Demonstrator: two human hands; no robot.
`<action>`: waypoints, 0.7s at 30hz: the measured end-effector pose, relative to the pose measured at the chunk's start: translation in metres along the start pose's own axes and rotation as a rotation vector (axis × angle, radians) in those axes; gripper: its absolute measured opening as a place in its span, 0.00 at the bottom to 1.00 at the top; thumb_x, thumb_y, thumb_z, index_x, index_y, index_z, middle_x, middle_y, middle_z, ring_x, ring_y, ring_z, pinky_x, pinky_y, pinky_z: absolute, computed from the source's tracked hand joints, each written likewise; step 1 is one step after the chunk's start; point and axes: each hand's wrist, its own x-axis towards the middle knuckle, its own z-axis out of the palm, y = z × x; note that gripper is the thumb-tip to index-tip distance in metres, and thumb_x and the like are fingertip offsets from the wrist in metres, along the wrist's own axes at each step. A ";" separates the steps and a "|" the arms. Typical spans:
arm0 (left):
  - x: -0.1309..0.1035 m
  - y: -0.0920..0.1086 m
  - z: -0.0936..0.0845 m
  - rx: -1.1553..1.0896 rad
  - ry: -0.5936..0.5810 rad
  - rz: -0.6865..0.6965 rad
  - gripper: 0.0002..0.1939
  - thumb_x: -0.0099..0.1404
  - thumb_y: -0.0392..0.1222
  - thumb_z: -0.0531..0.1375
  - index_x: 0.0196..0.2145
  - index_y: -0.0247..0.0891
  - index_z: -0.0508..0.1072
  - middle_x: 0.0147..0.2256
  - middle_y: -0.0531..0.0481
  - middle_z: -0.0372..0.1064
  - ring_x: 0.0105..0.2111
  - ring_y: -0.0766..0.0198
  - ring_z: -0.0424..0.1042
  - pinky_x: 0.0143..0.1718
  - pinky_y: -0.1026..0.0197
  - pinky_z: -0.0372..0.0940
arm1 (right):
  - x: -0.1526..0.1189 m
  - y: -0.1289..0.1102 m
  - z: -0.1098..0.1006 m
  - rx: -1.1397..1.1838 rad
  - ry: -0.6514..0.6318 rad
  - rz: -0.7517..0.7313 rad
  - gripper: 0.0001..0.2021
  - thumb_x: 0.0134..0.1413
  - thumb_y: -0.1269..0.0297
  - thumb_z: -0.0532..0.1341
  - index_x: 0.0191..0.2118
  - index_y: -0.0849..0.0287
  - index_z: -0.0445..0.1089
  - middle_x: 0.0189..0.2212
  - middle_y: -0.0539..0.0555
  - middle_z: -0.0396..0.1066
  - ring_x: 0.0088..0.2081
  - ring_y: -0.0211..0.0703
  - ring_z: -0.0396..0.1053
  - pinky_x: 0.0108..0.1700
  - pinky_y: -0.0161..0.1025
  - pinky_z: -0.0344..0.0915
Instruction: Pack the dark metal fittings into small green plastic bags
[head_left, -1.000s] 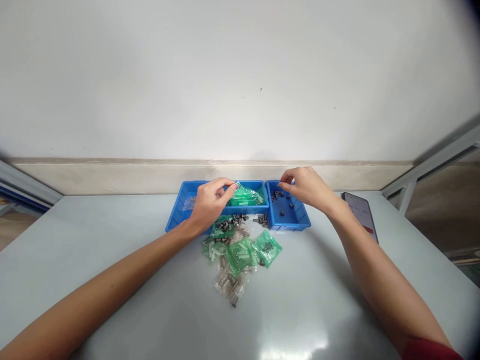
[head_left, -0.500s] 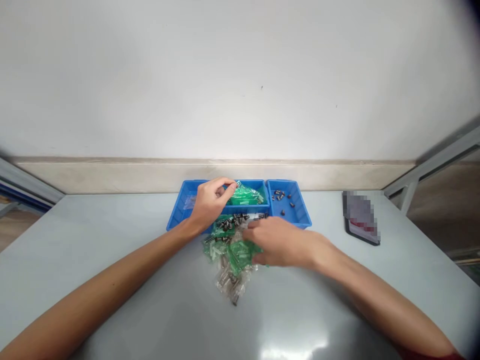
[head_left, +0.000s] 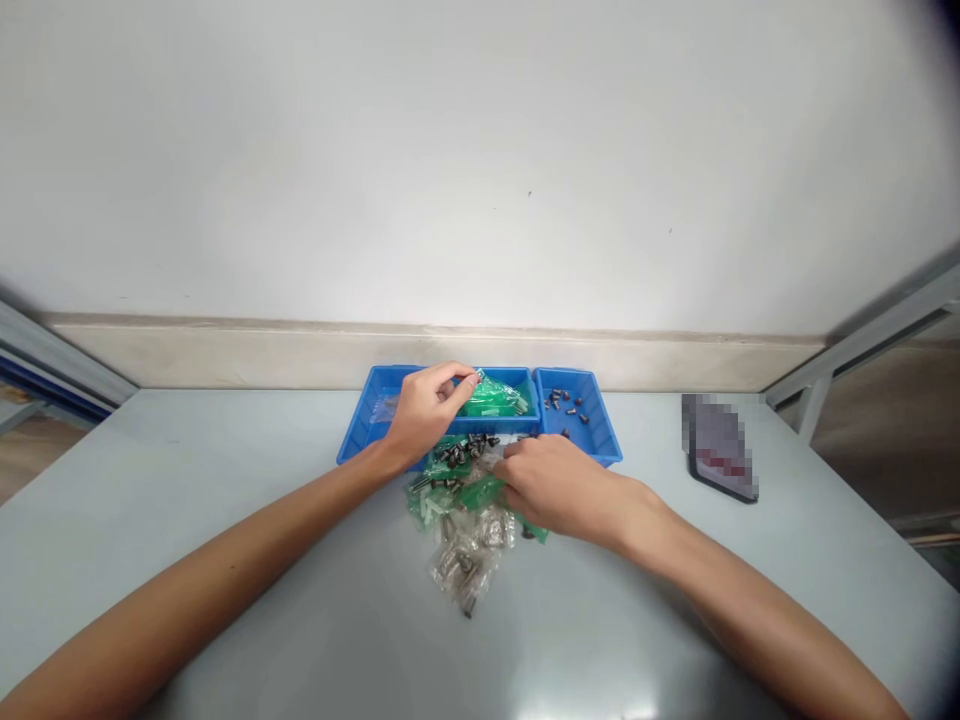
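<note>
My left hand (head_left: pixel 435 400) reaches over the long blue tray (head_left: pixel 358 425). Its thumb and index finger pinch the upper corner of a green plastic bag (head_left: pixel 491 395) with pale pieces inside. My right hand (head_left: pixel 551 480) is lowered onto a pile in front of the trays, fingers curled together. Clear film shows at its fingertips, but what they grip is largely hidden. Under and beside it lie a green bag (head_left: pixel 480 492), clear bags (head_left: pixel 465 562) with metal parts, and several loose dark screws (head_left: pixel 469 448).
To the right of the long tray stands a smaller blue tray (head_left: pixel 606 430) holding several small dark screws (head_left: pixel 574 410). A phone-like flat object (head_left: pixel 718 450), partly blurred out, lies farther right on the grey table (head_left: pixel 300 620). A wall (head_left: pixel 480 200) rises behind the trays.
My right hand has shifted slightly among the bags, and the green bag beneath it has moved, uncovering more clear bag. My left hand keeps its pinch on the green bag.
</note>
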 end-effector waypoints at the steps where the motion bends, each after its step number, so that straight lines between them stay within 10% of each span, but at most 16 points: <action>1: 0.000 0.000 0.000 -0.009 -0.006 0.003 0.13 0.68 0.48 0.58 0.34 0.36 0.76 0.21 0.54 0.67 0.20 0.67 0.63 0.24 0.64 0.59 | 0.002 0.003 -0.001 0.020 0.028 0.015 0.09 0.56 0.76 0.57 0.29 0.62 0.74 0.26 0.56 0.73 0.23 0.39 0.62 0.25 0.41 0.42; 11: -0.002 -0.001 -0.004 -0.085 -0.146 0.121 0.18 0.72 0.51 0.54 0.35 0.34 0.76 0.24 0.53 0.66 0.23 0.67 0.63 0.29 0.64 0.61 | 0.015 0.041 -0.009 0.289 0.511 0.269 0.10 0.62 0.70 0.53 0.33 0.60 0.70 0.29 0.53 0.73 0.30 0.41 0.65 0.33 0.37 0.53; 21: 0.000 -0.005 0.001 0.072 -0.084 0.104 0.13 0.67 0.49 0.60 0.34 0.35 0.76 0.24 0.54 0.67 0.22 0.69 0.61 0.25 0.65 0.57 | -0.013 -0.002 -0.020 0.712 0.338 0.131 0.11 0.64 0.64 0.54 0.39 0.58 0.75 0.31 0.57 0.75 0.30 0.45 0.71 0.30 0.39 0.60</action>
